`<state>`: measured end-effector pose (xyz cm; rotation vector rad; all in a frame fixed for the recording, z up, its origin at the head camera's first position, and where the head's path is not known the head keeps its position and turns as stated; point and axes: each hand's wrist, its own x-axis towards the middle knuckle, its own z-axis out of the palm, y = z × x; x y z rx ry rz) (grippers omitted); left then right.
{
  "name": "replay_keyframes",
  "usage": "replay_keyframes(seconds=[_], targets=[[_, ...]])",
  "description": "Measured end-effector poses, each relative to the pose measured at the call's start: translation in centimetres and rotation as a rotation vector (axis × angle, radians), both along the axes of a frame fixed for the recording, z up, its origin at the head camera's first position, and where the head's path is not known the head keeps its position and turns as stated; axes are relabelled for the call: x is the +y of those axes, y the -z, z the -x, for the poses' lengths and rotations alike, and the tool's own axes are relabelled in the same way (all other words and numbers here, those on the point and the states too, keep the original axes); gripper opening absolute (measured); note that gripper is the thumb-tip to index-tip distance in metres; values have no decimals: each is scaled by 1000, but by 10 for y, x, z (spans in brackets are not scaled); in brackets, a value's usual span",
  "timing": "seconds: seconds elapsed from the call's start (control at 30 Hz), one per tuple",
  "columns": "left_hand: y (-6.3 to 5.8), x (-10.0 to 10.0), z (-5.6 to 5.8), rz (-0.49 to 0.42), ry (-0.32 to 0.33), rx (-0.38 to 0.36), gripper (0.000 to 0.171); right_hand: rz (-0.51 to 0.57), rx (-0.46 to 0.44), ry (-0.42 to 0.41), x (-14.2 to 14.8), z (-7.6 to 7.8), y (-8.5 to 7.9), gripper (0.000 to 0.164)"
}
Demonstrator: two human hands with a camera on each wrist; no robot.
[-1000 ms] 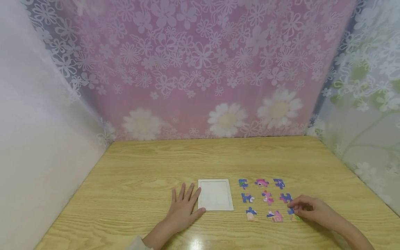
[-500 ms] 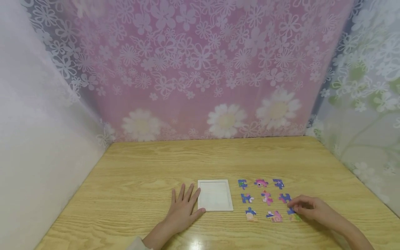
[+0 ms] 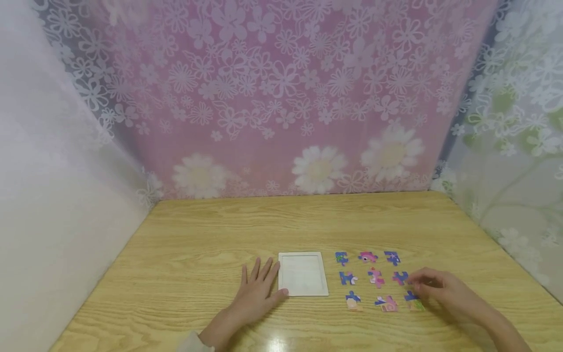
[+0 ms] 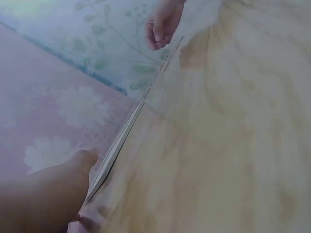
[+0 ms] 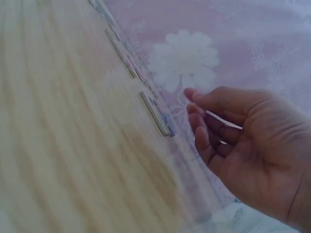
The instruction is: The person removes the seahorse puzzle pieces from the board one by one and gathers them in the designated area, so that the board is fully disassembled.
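Observation:
My left hand lies with fingers spread on the table, its thumb and index finger touching the left edge of a square white puzzle frame. Nothing lies inside that frame. My right hand, fingers loosely bent, hovers beside the lower-right jigsaw piece, a blue, sand and green one. A blue and pink piece is just left of its fingertips. In the right wrist view the hand holds nothing and is apart from the nearest piece, seen edge-on.
Other jigsaw pieces, including a pink one with an eye and a pink spiral one, lie in rows right of the frame. Flowered curtains stand behind and beside the wooden table.
My right hand has shifted slightly up and right, off the lower-right piece, which shows more fully. The left hand has barely moved.

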<state>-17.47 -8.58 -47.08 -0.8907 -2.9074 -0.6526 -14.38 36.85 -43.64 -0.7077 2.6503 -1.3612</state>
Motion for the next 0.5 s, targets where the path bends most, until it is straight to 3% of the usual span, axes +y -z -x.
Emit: replay_keyframes(seconds=[0.13, 0.27, 0.37, 0.5], targets=[[-12, -5, 6, -71, 19, -71, 72, -1, 62, -3, -8, 6, -13, 20], [-30, -7, 14, -110, 10, -81, 69, -46, 103, 47, -23, 17, -32, 21], [-47, -6, 25, -94, -22, -51, 68, -122, 181, 89, -37, 32, -48, 20], [-65, -4, 48, -26, -68, 55, 67, -227, 278, 139, -59, 59, -64, 18]])
